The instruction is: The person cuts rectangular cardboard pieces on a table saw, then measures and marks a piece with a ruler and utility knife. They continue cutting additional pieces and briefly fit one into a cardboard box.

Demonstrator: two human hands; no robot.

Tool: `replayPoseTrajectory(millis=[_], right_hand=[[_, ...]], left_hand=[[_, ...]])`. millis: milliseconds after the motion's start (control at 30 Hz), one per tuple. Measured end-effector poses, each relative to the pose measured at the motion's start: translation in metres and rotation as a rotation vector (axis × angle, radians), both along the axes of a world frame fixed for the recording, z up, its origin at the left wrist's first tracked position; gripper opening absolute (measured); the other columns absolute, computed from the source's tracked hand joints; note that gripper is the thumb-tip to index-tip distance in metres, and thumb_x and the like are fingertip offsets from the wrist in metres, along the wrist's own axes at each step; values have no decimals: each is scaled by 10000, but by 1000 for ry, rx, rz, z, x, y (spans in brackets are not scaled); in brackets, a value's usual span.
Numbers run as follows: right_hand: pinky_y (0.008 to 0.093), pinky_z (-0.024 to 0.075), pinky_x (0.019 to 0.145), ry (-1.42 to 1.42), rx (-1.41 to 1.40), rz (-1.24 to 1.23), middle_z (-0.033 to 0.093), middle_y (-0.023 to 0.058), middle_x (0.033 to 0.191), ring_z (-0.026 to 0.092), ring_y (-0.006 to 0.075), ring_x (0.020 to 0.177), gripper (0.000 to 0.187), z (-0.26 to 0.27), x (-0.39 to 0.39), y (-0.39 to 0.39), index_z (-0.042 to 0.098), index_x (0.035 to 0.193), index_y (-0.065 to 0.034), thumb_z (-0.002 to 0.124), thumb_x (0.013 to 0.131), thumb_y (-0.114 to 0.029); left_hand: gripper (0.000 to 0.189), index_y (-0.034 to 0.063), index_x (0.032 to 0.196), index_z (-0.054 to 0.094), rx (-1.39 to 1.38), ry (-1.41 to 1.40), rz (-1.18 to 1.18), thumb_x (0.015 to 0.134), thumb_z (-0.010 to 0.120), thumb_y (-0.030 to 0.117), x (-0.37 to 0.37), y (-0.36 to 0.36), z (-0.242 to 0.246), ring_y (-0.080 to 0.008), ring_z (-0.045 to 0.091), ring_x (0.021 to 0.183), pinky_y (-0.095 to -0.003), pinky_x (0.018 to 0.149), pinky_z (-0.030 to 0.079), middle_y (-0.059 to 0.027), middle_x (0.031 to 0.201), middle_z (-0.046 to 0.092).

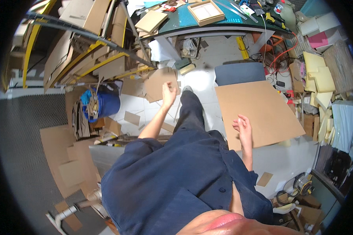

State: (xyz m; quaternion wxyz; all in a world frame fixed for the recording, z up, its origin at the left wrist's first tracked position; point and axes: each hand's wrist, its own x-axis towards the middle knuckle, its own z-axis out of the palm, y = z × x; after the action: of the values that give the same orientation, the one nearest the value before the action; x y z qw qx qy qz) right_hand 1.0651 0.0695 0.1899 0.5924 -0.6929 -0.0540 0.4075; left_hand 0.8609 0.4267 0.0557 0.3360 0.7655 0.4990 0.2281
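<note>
My left hand [169, 94] is raised with its fingers loosely curled and nothing in it, above cardboard pieces [158, 83] lying on the floor. My right hand [243, 126], also empty with bent fingers, hovers over a large brown board [261, 111] on the right; whether it touches the board is not plain. The board lies beside a dark blue-grey seat [238, 73]. Farther forward, a shallow rectangular box [206, 12] with a pale inside rests on a teal cutting mat [186, 19] on the workbench. Thin flat boards [151, 21] are piled to the box's left.
A blue bin [109, 102] full of scraps stands at the left, below a yellow-and-grey rack [100, 41] of sheet material. Offcuts [132, 118] litter the floor. Yellow foam pieces [323, 79] are heaped at the right, near an orange cable [282, 55].
</note>
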Motion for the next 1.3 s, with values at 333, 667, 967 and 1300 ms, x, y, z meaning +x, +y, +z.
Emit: replayPoseTrajectory(millis=[333, 667, 967, 1300], right_hand=[[295, 522, 829, -58, -184, -201, 627, 125, 1059, 625, 156, 903, 341, 7, 28, 179, 488, 1310, -41, 517, 1019, -215], [269, 519, 773, -87, -7, 29, 646, 108, 1006, 639, 141, 845, 319, -5, 73, 351, 485, 1284, -21, 539, 1003, -161], [260, 528, 735, -82, 54, 235, 661, 116, 978, 649, 141, 826, 285, -26, 188, 472, 523, 1246, -17, 561, 987, -130], [263, 533, 726, -99, 19, 306, 674, 112, 980, 656, 137, 813, 294, -53, 298, 526, 540, 1237, -19, 577, 983, -162]], left_hand=[[848, 38, 1435, 315, 467, 359, -79, 740, 761, 233, 137, 369, 11, -449, 302, 1354, -508, 1132, 279, -267, 1453, 333], [872, 63, 1505, 267, 474, 775, -248, 789, 704, 305, 185, 458, -16, -533, 376, 1308, -620, 1046, 353, -283, 1480, 345], [448, -14, 1272, 482, 731, 478, -239, 888, 611, 176, 165, 514, 100, -353, 658, 975, -400, 800, 571, -227, 1087, 630], [273, 11, 1158, 526, 217, 41, 321, 1020, 483, 242, 176, 446, 205, -172, 541, 630, -312, 577, 456, -101, 743, 568]])
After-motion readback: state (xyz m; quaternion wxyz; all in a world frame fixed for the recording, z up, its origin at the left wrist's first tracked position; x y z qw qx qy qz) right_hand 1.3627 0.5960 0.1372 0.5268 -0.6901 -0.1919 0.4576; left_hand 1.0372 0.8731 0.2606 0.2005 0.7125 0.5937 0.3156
